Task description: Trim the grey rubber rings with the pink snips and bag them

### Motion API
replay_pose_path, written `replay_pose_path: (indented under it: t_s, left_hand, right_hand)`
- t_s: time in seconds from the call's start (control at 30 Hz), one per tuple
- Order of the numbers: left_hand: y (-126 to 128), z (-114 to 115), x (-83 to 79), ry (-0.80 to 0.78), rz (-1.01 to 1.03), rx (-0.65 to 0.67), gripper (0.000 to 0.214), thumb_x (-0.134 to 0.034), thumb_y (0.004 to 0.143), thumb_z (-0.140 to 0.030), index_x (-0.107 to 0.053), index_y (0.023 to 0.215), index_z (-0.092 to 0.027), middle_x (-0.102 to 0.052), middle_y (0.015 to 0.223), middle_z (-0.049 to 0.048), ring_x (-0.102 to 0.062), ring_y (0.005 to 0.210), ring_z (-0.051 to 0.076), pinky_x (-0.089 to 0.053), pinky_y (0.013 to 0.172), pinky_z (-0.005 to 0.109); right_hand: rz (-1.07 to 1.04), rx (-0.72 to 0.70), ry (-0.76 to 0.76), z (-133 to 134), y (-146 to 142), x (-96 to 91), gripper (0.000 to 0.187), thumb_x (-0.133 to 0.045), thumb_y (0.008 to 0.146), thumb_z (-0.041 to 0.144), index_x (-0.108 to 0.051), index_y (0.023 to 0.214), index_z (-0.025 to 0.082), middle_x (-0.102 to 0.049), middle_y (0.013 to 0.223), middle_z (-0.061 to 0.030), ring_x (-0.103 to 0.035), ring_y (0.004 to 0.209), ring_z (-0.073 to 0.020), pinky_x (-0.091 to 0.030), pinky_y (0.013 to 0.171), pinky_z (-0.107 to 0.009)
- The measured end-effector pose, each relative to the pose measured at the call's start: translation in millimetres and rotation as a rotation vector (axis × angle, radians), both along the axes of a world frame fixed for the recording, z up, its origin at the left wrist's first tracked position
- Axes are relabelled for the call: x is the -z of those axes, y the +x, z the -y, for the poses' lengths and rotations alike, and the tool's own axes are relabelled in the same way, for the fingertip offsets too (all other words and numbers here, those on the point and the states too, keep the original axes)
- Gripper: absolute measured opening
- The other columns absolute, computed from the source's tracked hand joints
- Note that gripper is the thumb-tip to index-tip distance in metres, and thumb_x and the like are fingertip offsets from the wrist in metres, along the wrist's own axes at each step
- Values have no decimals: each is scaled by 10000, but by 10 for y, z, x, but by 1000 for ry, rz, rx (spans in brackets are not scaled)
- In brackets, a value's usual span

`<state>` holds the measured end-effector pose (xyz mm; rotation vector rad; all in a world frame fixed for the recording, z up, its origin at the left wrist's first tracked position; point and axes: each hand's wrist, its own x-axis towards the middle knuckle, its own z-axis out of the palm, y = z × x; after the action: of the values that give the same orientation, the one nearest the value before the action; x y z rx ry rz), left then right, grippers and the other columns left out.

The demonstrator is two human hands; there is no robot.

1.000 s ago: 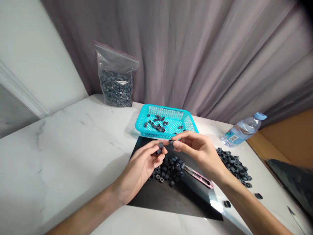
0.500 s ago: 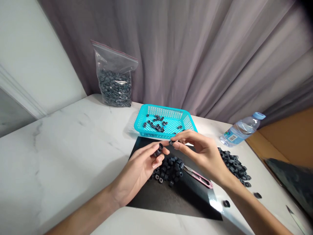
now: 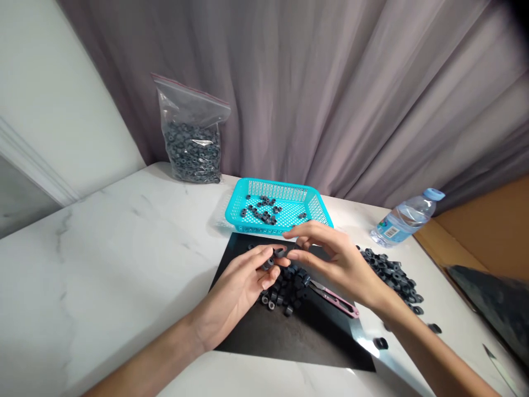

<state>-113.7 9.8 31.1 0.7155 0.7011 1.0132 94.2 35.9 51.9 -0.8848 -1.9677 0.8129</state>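
Observation:
My left hand [image 3: 242, 281] is closed on small black rubber rings [image 3: 280, 253], pinched between thumb and fingers above a black mat [image 3: 264, 336]. One ring sits at the fingertips, its cupped side showing. Just to the right hovers my right hand [image 3: 330, 256], thumb and forefinger apart. A dark spot shows by its curled fingers, too small to tell what it is. Beneath both hands lies a heap of black rings [image 3: 289, 295] on the mat. Pink-handled thread snips [image 3: 336, 300] rest beside the heap, blades toward it.
Behind the hands stands a turquoise basket [image 3: 235, 218] with scattered rings. A zip bag [image 3: 192, 149] full of similar pieces leans on the curtain. To the right are a water bottle [image 3: 407, 218], another pile of rings [image 3: 390, 278] and a cardboard box [image 3: 475, 237].
My right hand's thumb and forefinger have parted from the small ring they pinched. A ring now shows at my left fingertips, and my left hand has shifted slightly right.

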Motion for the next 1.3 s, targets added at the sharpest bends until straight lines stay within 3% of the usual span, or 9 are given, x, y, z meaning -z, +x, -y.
replay_pose_path:
  t_s: [0.2, 0.37, 0.63, 0.83, 1.0, 1.3]
  left_hand:
    - [-5, -6, -11, 54, -47, -4, 238, -714, 927, -357, -790, 1076, -187, -710, 994, 70, -557, 844, 139, -440, 765, 248]
    - [-8, -6, -11, 82, -73, -21, 275, -661, 962, -377, -776, 1136, -199, -707, 1056, 83, -568, 960, 179, -440, 861, 292]
    - [-9, -9, -7, 99, -28, -16, 323, -610, 983, -445, -773, 1086, -186, -691, 1064, 92, -569, 1022, 208, -449, 946, 339]
    - [21, 28, 64, 40, -11, 36, 192, -647, 980, -357, -739, 991, -189, -635, 966, 35, -559, 882, 136, -464, 830, 270]
    - [22, 57, 60, -4, -20, 31, 182, -715, 939, -290, -724, 1085, -181, -649, 978, 46, -564, 883, 128, -455, 820, 250]
    - [28, 61, 67, 47, -18, 79, 177, -678, 968, -284, -703, 1110, -181, -652, 1014, 51, -567, 914, 125, -454, 837, 234]
  right_hand:
    - [-173, -56, -98, -88, 70, 55, 150, -804, 851, 310, -767, 990, 266, -676, 1147, -72, -638, 1109, -242, -550, 967, -434]
    - [-262, -118, -139, -132, 46, 111, 135, -801, 854, 299, -803, 988, 312, -691, 1138, -68, -583, 1227, -254, -518, 1039, -474]
    - [-419, -123, -333, -146, -122, 352, 170, -786, 858, 395, -817, 1014, 335, -638, 1259, -63, -591, 1200, -249, -543, 980, -456]
    - [-343, -158, -291, -154, -152, 439, 189, -757, 888, 395, -803, 1069, 370, -662, 1244, -51, -565, 1217, -264, -434, 1099, -529]
    - [-321, -239, -324, -149, -111, 393, 242, -733, 908, 409, -778, 1143, 369, -642, 1286, -61, -583, 1203, -256, -483, 1051, -493]
    - [-319, -253, -320, -126, -73, 343, 220, -694, 946, 373, -772, 1152, 365, -663, 1265, -47, -590, 1215, -231, -474, 1061, -445]
